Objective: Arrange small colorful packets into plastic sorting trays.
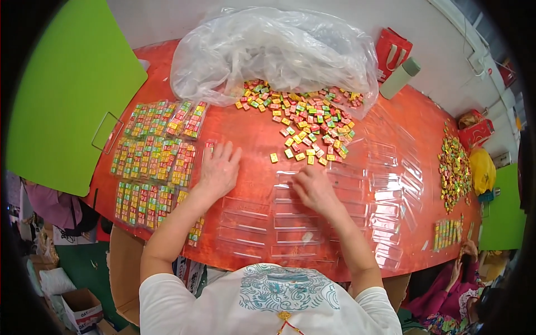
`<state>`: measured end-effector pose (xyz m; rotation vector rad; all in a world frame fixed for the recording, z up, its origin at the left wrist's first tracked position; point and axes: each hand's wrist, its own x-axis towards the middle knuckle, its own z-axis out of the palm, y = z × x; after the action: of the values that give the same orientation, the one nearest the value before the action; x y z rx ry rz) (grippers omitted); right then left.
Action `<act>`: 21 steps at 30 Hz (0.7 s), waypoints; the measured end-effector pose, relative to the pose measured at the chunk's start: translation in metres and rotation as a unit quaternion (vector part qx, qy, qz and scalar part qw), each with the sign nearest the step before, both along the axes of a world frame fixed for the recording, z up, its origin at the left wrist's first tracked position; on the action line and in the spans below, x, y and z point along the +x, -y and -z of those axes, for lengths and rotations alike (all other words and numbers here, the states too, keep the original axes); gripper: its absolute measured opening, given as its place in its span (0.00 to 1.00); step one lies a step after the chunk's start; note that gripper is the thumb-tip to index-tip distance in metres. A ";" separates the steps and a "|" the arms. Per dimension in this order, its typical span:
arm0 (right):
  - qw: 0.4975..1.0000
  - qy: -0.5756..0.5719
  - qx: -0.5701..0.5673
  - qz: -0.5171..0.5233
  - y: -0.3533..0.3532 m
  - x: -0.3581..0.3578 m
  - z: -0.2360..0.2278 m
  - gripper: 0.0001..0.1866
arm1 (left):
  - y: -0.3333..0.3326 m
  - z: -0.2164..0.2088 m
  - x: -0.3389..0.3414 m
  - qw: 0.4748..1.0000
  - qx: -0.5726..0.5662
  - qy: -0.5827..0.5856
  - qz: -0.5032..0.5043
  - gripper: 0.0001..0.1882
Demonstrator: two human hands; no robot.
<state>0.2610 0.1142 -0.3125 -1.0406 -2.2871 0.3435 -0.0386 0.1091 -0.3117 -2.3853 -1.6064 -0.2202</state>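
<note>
Small colored blocks (317,120) lie heaped against crumpled clear plastic (273,50) on a red table (251,139).
The left hand (219,172), fingers loosely spread, is beside packed trays (151,158); the right hand (315,190) curls narrowly over empty trays (297,221), its contents impossible to tell. Tray filling appears under way; the next move likely calls for a light pinch of loose blocks.

A: Cam pos?
B: Head-worn, L of 2, wide fisheye. Looks down frm abv near edge of red table (251,131), white T-shirt (218,304) at btm of frame.
A: Dist?
B: Close to near edge, farther frm far edge; wall (148,19) behind that, up top. R end's in too, smaller, by rim. Straight edges bend, esp. out there.
</note>
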 end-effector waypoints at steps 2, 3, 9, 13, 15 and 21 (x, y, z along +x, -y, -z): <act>0.997 0.065 -0.029 0.007 0.007 -0.002 0.005 0.11 | -0.005 0.001 0.017 0.998 -0.051 0.031 0.016 0.25; 0.997 0.067 -0.025 0.007 0.003 0.000 0.005 0.11 | -0.009 0.001 0.026 0.992 -0.105 0.059 0.032 0.26; 0.976 0.145 -0.006 0.159 -0.034 0.000 0.024 0.15 | -0.035 0.021 0.073 0.970 -0.193 0.146 0.025 0.29; 0.973 0.165 0.016 0.160 -0.061 -0.015 0.031 0.12 | -0.061 0.022 0.101 0.959 -0.216 0.183 0.010 0.32; 0.976 0.150 0.002 0.158 -0.077 -0.019 0.039 0.10 | -0.077 0.037 0.108 0.965 -0.194 0.176 0.008 0.29; 0.985 0.133 -0.031 0.102 -0.101 -0.025 0.040 0.10 | -0.099 0.034 0.097 0.965 -0.209 0.158 -0.003 0.25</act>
<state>0.2358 0.2152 -0.3526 -1.4119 -2.3840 0.2018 0.0586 0.2079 -0.3455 -2.7712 -1.9683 -0.2969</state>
